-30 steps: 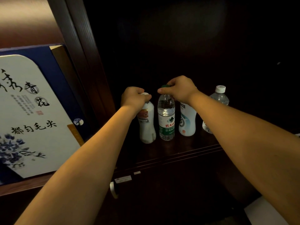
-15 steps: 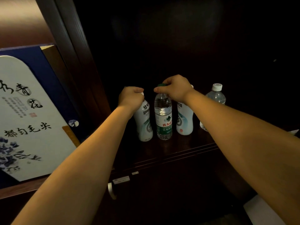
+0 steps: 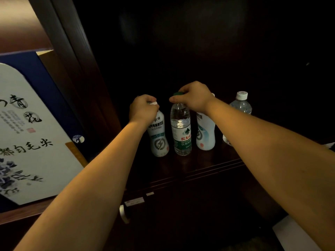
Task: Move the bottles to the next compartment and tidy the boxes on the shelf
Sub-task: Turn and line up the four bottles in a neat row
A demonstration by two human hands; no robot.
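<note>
Both arms reach forward: the left hand (image 3: 143,109) clenches the white bottle (image 3: 158,134) top, the right hand (image 3: 192,98) pinches the clear bottle (image 3: 181,131) cap.

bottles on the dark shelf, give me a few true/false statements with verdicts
1. Four bottles stand upright on the shelf. True.
2. The left hand grips the green-capped water bottle. False: it grips the white drink bottle; the right hand holds the green-capped one.
3. The clear bottle with a white cap is untouched. True.
4. The boxed tea gift shares the bottles' compartment. False: it sits left of the divider.
</note>
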